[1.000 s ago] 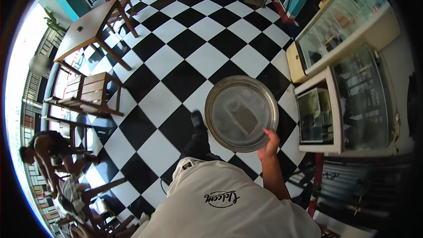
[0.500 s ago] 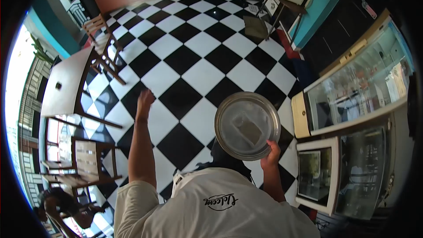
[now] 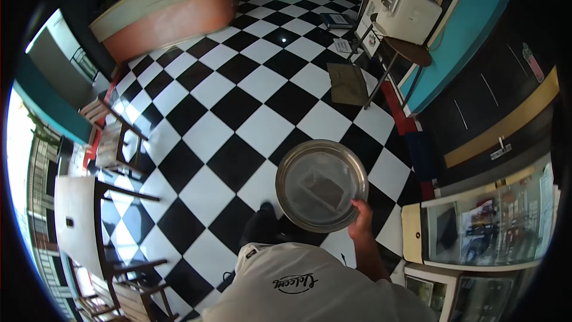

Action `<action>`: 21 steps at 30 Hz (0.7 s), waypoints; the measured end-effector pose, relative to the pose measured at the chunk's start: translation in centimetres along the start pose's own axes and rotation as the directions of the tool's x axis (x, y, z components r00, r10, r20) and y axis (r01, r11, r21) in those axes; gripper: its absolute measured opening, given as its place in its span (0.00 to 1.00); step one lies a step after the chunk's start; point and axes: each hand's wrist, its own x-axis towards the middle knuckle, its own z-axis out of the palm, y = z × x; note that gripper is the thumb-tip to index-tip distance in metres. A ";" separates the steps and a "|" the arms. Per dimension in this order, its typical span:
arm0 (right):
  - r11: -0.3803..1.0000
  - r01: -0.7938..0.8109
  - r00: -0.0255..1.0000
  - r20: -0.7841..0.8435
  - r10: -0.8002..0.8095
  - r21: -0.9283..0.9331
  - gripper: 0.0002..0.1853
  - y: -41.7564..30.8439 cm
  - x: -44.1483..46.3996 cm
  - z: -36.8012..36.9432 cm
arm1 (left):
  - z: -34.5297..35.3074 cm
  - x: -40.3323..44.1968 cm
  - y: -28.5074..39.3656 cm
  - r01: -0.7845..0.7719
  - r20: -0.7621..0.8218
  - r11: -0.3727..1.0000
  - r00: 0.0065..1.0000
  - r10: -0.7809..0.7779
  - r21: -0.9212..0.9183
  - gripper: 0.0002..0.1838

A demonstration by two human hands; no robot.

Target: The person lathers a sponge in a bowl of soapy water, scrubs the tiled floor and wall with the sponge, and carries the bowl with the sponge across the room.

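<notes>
My right hand (image 3: pixel 360 220) grips a round metal tray (image 3: pixel 280 187) by its lower right rim. The thumb lies over the rim, and the fingers beneath are hidden. Inside the tray shows a flat brownish-grey rectangular patch (image 3: pixel 326 189); whether it is an object or a reflection, I cannot tell. The tray is held out in front of my body, above the checkered floor. My left hand is out of view.
A table (image 3: pixel 77 217) and wooden chairs (image 3: pixel 116 146) stand to the left. On the right are a glass display case (image 3: pixel 482 220) and a dark door (image 3: pixel 488 89). Ahead, a counter (image 3: pixel 173 21), a stool (image 3: pixel 405 50) and a floor mat (image 3: pixel 347 83) appear.
I have moved forward across the floor, and the furniture at both sides has shifted back. My left hand has left the view. The tray stays in my right hand, slightly lower and left.
</notes>
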 end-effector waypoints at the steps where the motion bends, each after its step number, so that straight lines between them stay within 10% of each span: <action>1: 1.000 -0.009 0.999 -0.038 0.009 0.008 0.19 -0.8 3.1 2.7 | 0.7 -0.2 1.5 0.065 -0.010 0.998 0.998 -0.065 -0.008 0.19; 7: 0.997 0.013 0.999 0.033 -0.016 0.078 0.21 -3.8 24.9 15.3 | 7.4 4.2 22.1 0.151 0.007 0.988 0.988 -0.151 0.023 0.19; 11: 0.995 0.019 0.999 0.030 -0.022 0.098 0.21 -8.3 37.0 26.1 | 14.8 10.1 48.2 -0.183 0.043 0.983 0.982 0.182 0.019 0.20; 15: 0.996 -0.037 0.999 0.028 0.035 0.083 0.26 -12.5 49.9 34.9 | 28.0 10.9 93.3 -0.849 -0.073 0.416 0.461 0.884 -0.327 0.20; 17: 0.998 0.009 1.000 -0.020 -0.008 0.056 0.25 -13.6 57.1 38.5 | 32.2 6.3 115.3 -0.952 0.272 0.222 0.161 0.949 -0.210 0.29; 19: 0.995 0.028 1.000 -0.016 -0.027 0.097 0.21 -14.2 64.8 41.2 | 41.9 -14.0 122.8 -0.999 0.166 0.018 0.013 0.986 -0.028 0.31; 21: 0.991 0.073 0.997 -0.037 -0.069 0.115 0.21 -14.3 72.1 43.2 | 47.4 -17.0 128.5 -0.993 0.205 -0.120 -0.118 0.972 -0.002 0.28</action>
